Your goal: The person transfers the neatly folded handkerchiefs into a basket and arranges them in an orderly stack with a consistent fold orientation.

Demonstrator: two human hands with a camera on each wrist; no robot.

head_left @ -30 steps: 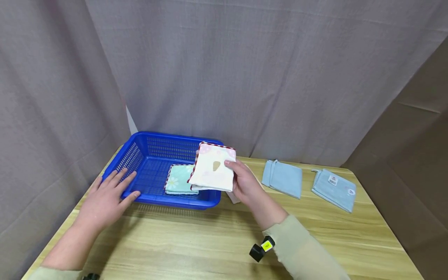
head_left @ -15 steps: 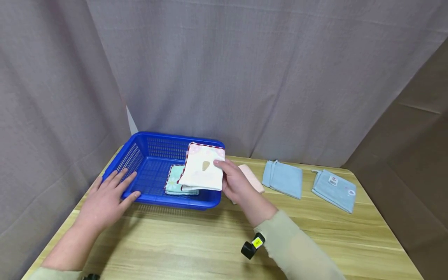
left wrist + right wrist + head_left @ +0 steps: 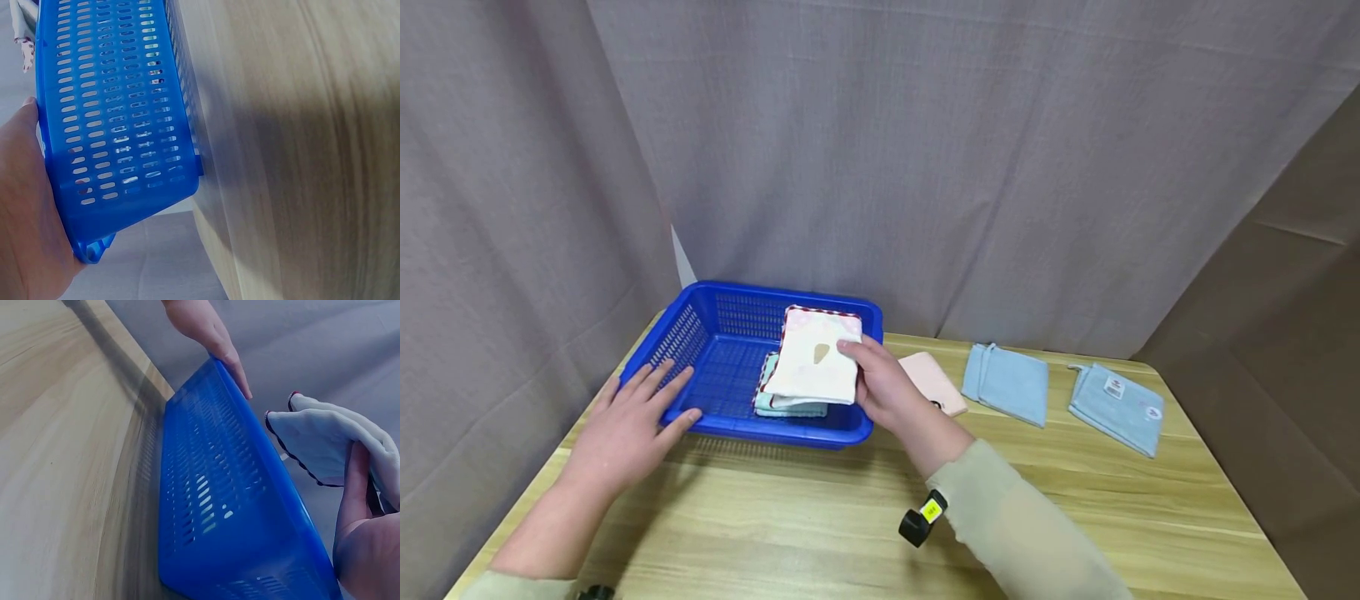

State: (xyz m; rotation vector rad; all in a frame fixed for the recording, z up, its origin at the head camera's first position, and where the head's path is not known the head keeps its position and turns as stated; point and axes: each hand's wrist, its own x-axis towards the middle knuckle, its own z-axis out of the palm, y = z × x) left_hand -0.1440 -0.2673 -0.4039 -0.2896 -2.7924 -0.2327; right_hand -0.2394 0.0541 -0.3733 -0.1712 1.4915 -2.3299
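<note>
The white cloth [image 3: 808, 379] has slid leftward and is now held over the blue basket [image 3: 752, 429].
The right hand [image 3: 886, 387] grips it by its right edge, thumb on top; a second ago it hung partly past the basket's right end, and now it lies within the rim in outline, covering more of the mint-green cloth [image 3: 767, 409] inside. From the right wrist it shows above the rim, so I'd judge it lined up but not yet set down. The left hand [image 3: 625, 433] hasn't shifted: fingers spread, resting on the basket's left rim. With the right arm moved across, more of the pink cloth [image 3: 931, 382] shows on the table [image 3: 775, 517], just beside the basket; two light blue cloths [image 3: 1011, 383] lie farther right.
</note>
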